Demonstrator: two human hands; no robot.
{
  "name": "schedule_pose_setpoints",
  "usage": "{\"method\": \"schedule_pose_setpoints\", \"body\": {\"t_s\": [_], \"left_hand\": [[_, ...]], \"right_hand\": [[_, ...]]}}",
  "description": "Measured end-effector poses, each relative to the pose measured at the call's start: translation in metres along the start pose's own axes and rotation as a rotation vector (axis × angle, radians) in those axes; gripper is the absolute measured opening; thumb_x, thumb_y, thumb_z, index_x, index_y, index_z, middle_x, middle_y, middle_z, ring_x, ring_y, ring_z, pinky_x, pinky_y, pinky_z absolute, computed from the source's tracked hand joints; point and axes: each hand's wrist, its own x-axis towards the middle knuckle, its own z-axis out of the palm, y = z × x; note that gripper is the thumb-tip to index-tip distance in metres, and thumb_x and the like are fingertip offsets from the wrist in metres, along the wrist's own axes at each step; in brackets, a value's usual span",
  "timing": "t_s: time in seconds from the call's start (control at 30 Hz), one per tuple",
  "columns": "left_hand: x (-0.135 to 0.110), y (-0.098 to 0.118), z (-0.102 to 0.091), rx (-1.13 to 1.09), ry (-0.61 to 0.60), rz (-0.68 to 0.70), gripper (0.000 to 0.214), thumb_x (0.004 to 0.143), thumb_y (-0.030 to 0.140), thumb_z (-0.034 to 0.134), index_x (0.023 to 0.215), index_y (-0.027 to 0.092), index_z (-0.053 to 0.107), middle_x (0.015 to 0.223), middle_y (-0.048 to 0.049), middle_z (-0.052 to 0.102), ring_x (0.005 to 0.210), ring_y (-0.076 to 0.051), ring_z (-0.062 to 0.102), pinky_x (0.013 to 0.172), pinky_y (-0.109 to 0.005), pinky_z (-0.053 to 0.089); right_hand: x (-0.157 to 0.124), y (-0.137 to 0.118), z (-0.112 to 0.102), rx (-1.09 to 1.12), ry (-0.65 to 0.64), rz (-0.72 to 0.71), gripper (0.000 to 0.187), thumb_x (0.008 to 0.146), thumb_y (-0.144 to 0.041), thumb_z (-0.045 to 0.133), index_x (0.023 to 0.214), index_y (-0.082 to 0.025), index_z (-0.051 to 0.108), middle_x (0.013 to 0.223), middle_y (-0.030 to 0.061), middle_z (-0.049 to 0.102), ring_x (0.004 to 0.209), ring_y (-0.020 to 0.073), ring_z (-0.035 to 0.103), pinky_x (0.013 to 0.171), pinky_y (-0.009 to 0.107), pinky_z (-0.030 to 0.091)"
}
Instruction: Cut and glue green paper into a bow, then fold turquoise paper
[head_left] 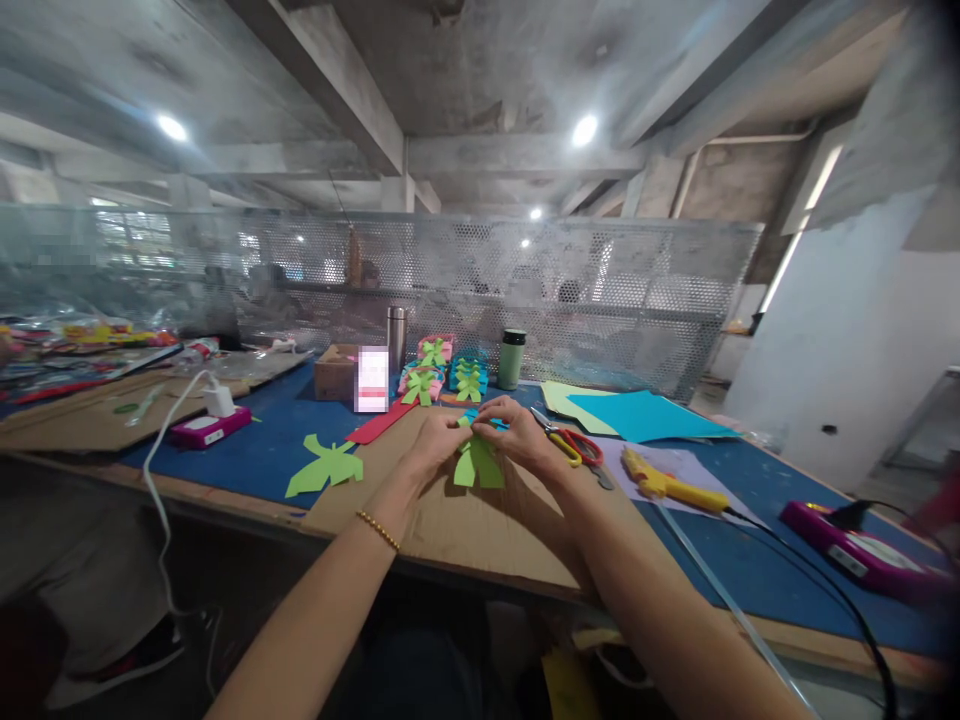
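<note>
Over the cardboard sheet (450, 540), both my hands meet at a green paper cutout (476, 470) with a bit of blue showing behind its top. My left hand (437, 445) pinches the cutout's upper left side. The fingers of my right hand (514, 430) are closed on its top edge, and the exact fingertip contact is partly hidden. Another green paper cutout (330, 466) lies flat to the left. Behind my hands stand pink and blue pieces topped with green bows (469, 380). Scissors (574, 445) with red and yellow handles rest just right of my right hand.
A yellow hot glue gun (675, 488) lies on purple paper at right, its cord trailing near a purple power strip (855, 550). Blue paper sheets (645, 415), a green bottle (511, 360), a steel flask (397, 335) and a cardboard box (334, 373) stand or lie behind.
</note>
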Motion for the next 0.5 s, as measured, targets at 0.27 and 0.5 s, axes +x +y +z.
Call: {"method": "schedule_pose_setpoints", "body": {"t_s": [0.27, 0.5], "left_hand": [[0.007, -0.005, -0.001, -0.054, 0.029, -0.063, 0.033, 0.058, 0.039, 0.076, 0.052, 0.017, 0.052, 0.049, 0.0041, 0.047, 0.045, -0.008, 0.043, 0.044, -0.022, 0.028], [0.011, -0.009, -0.003, -0.087, 0.050, -0.116, 0.029, 0.059, 0.035, 0.076, 0.053, 0.017, 0.055, 0.048, 0.0024, 0.050, 0.044, -0.009, 0.045, 0.043, -0.023, 0.031]], "right_hand": [[-0.002, 0.006, 0.001, -0.093, 0.010, -0.083, 0.005, 0.078, -0.023, 0.077, 0.080, -0.026, 0.081, 0.101, 0.0075, 0.069, 0.101, 0.0255, 0.062, 0.092, 0.041, 0.047], [-0.004, 0.006, 0.000, -0.136, -0.010, -0.104, 0.009, 0.083, -0.023, 0.072, 0.084, -0.024, 0.081, 0.104, 0.0090, 0.070, 0.102, 0.0252, 0.063, 0.093, 0.041, 0.047]]}}
